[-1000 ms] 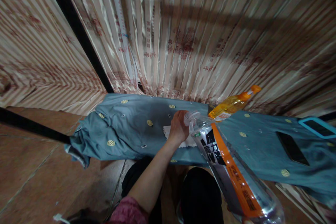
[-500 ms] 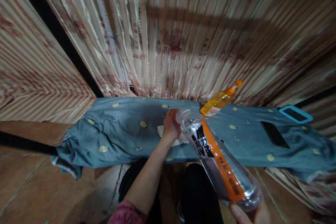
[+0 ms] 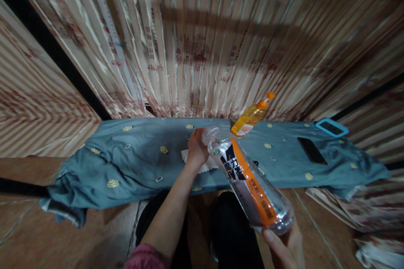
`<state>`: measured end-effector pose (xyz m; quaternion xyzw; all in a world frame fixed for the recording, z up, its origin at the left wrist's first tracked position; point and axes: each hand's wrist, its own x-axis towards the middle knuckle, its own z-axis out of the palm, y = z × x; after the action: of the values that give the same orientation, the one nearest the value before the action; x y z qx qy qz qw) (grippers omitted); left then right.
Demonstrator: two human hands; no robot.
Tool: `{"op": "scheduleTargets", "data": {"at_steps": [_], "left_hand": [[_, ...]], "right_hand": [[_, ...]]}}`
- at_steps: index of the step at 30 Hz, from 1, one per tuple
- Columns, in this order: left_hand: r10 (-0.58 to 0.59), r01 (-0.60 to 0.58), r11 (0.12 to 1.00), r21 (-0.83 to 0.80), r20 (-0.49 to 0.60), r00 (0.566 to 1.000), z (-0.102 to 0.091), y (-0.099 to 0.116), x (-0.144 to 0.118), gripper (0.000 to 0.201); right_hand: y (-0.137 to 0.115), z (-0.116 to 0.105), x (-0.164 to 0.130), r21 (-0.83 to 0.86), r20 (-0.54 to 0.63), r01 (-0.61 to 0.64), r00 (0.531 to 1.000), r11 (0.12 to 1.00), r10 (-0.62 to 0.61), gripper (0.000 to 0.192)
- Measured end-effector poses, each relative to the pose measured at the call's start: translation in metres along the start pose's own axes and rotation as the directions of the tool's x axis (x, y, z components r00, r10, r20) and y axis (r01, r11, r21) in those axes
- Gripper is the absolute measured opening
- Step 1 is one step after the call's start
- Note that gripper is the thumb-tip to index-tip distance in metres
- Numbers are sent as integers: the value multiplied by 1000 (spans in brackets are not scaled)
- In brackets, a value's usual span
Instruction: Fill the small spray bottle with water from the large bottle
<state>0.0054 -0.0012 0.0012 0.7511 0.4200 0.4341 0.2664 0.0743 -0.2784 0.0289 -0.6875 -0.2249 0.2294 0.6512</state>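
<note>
The left hand [image 3: 196, 150] is stretched forward from a bare forearm with a pink sleeve at the elbow, and is set at the mouth end of a clear plastic bottle [image 3: 249, 180]. Its fingers are curled about the bottle's neck region, but whether a cap is pinched there cannot be told. The right hand [image 3: 285, 246] is seen at the lower edge of the view, palm up, with thumb and fingers wrapped under the bottle's base.

The bottle is held tilted, its base low and near the body, its mouth raised toward the left hand and just above a white cloth [image 3: 202, 164]. A black-and-white label with an orange stripe is carried along its side. The white cloth lies on the tabletop [image 3: 142, 164], which is draped in a blue-grey fabric with small yellow motifs, and the left hand rests over it.

Behind the bottle's mouth an orange-capped bottle of yellow liquid [image 3: 251, 115] stands leaning on the tabletop. Well to the right a dark phone [image 3: 312, 151] lies flat, and beyond it a device with a blue border [image 3: 332, 127]. A striped curtain [image 3: 205, 42] hangs behind.
</note>
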Motion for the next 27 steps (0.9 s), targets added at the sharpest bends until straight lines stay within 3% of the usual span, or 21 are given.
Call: {"op": "scheduleTargets", "data": {"at_steps": [17, 27], "left_hand": [[4, -4, 1000, -8, 0, 1000, 1, -1, 0, 24], [3, -3, 1000, -24, 19, 1000, 2, -2, -3, 21]], "right_hand": [[1, 5, -3, 136, 26, -54, 998, 989, 51, 108], [21, -13, 1, 4, 22, 31, 999, 1000, -31, 85]]}}
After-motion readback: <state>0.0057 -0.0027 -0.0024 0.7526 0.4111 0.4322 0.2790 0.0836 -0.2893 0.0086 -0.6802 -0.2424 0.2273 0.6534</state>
